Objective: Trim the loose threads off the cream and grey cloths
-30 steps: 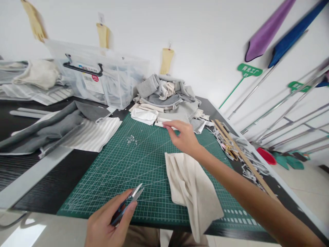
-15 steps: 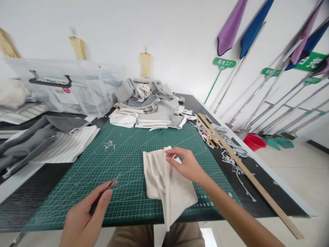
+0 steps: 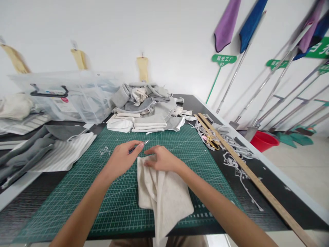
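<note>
Where one clear bin [image 3: 84, 111] stands toward the worktop [image 3: 23, 209] back edge, left, grey cloth [image 3: 102, 103] shows inside; left hand [image 3: 124, 154] grips one pair of snips [image 3: 146, 141]; one cream cloth [image 3: 176, 192] overhangs front edge, middle; right hand [image 3: 163, 158], fingers curled, at its far side, pinch unclear; one red tub [image 3: 263, 141] beyond right edge, contents unclear.

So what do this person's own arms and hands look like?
Ordinary human ones: the left hand and right hand wear no gloves, and no sleeve, watch or bracelet shows on the forearms. No cables or markings are visible. Brownish trousers peek in at the bottom.
</note>
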{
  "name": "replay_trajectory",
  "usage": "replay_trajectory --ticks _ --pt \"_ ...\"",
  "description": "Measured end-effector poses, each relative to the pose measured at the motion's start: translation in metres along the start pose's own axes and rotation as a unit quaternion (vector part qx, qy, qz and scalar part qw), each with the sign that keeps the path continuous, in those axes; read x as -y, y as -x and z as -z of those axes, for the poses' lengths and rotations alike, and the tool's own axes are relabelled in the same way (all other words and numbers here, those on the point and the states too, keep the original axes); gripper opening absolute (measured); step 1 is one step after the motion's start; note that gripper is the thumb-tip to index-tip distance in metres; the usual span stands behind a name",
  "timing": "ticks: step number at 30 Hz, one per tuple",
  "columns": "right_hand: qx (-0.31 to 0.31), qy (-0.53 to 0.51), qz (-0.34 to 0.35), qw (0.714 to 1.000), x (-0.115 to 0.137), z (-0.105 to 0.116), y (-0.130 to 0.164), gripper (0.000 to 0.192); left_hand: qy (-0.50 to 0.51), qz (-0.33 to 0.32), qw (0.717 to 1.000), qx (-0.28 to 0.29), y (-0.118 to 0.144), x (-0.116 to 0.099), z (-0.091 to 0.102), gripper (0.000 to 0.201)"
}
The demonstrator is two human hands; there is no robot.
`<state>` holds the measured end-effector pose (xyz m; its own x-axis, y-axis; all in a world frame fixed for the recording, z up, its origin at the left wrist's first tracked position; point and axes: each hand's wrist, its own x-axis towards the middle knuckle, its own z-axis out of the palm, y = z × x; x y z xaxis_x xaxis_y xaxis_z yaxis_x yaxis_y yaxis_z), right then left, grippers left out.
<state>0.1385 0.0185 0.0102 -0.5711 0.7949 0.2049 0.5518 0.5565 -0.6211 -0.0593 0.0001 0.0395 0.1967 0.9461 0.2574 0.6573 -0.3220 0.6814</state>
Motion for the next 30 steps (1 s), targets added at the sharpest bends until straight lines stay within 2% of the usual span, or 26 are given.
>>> replay_trajectory --ticks 4,6,10,14,17,21,30 --pt "0.051 0.013 0.036 0.998 -0.006 -0.007 -0.002 0.055 0.001 -0.006 0.999 0.034 -0.020 0.020 -0.005 0.044" --pt "0.042 0.010 0.035 0.998 -0.011 -0.012 0.000 0.060 0.009 -0.010 0.999 0.047 -0.025 0.032 -0.007 0.044" --pt "0.021 -0.004 -0.012 1.000 -0.014 -0.017 0.004 0.064 0.038 -0.011 0.997 0.073 -0.028 0.052 -0.015 0.044" --pt "0.003 -0.068 -0.047 0.997 -0.012 -0.018 0.006 0.055 0.074 0.002 0.993 0.086 -0.024 0.063 -0.021 0.042" --pt "-0.028 -0.097 -0.050 0.994 -0.013 -0.018 0.008 0.040 0.103 0.015 0.991 0.079 -0.018 0.064 -0.019 0.042" --pt "-0.065 -0.127 -0.006 0.990 -0.017 -0.019 0.010 0.027 0.138 0.024 0.988 0.068 -0.010 0.059 -0.017 0.039" --pt "-0.077 -0.244 0.016 0.967 -0.019 -0.015 0.016 0.020 0.146 -0.001 0.984 0.102 0.003 0.050 -0.025 0.030"
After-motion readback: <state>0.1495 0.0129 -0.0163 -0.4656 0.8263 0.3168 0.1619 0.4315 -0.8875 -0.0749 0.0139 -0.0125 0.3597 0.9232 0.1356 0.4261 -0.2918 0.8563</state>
